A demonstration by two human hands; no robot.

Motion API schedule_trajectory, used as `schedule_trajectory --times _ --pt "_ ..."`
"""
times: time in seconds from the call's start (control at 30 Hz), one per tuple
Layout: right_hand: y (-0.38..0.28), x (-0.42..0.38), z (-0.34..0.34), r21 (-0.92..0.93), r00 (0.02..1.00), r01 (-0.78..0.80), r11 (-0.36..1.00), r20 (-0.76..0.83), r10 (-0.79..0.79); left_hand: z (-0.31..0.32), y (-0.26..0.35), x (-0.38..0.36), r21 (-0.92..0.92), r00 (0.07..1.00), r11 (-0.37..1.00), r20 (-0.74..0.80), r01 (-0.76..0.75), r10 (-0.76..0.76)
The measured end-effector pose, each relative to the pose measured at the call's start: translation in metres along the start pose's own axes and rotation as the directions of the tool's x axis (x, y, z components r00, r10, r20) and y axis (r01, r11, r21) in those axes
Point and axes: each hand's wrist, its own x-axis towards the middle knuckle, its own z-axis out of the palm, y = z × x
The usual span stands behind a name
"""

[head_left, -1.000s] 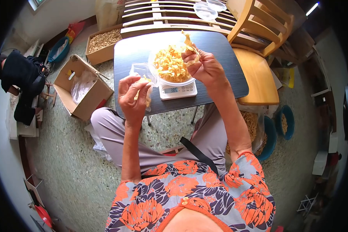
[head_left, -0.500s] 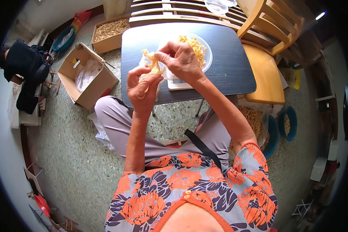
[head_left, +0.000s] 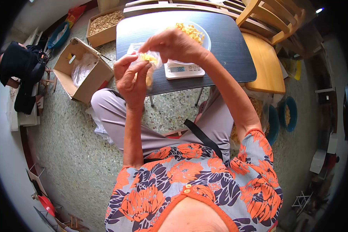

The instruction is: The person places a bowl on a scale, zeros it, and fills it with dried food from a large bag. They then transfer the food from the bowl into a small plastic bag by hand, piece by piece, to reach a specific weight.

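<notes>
Pinching bag (head_left: 155, 61): left hand (head_left: 132, 82). Right hand (head_left: 177, 45), grip unclear, partly hides bowl (head_left: 208, 40) on scale (head_left: 185, 72); chair (head_left: 262, 69) beside table (head_left: 229, 58).

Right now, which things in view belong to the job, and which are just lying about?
In the job: clear bag, held by the left hand; yellow pieces; bowl; white scale; dark table.

Apparently lying about: open cardboard box; wooden chair; red object at lower left.

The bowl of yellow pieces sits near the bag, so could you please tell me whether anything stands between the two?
Yes, the right hand: in this view it covers the near-left part of the bowl and reaches the clear bag in the left hand. Nothing else visible intervenes.
</notes>
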Motion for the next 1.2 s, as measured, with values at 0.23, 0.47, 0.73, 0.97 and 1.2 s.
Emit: schedule_trajectory --times 0.23,0.47,0.73,0.97,1.2 --pt "0.028 -0.042 -0.048 -0.22 0.842 -0.15 0.964 -0.539 0.008 0.001 -0.002 -0.004 -0.016 0.996 0.999 -0.08 0.029 -0.03" --pt "0.045 -0.064 -0.06 -0.52 0.833 -0.263 0.813 -0.548 -0.082 0.001 0.001 -0.012 0.009 0.997 0.998 -0.05 0.056 -0.055" --pt "0.053 -0.057 -0.056 -0.725 0.957 -0.134 0.676 -0.271 -0.1 -0.001 0.001 -0.011 0.033 0.998 0.998 -0.031 0.054 -0.053" --pt "0.051 -0.061 -0.058 -0.724 0.915 -0.142 0.675 -0.357 -0.19 0.0 0.003 -0.009 0.037 0.997 0.997 -0.019 0.073 -0.072" --pt "0.046 -0.062 -0.065 0.16 0.69 -0.25 0.955 -0.662 0.291 0.002 0.001 -0.009 0.035 0.997 0.997 -0.006 0.071 -0.071"
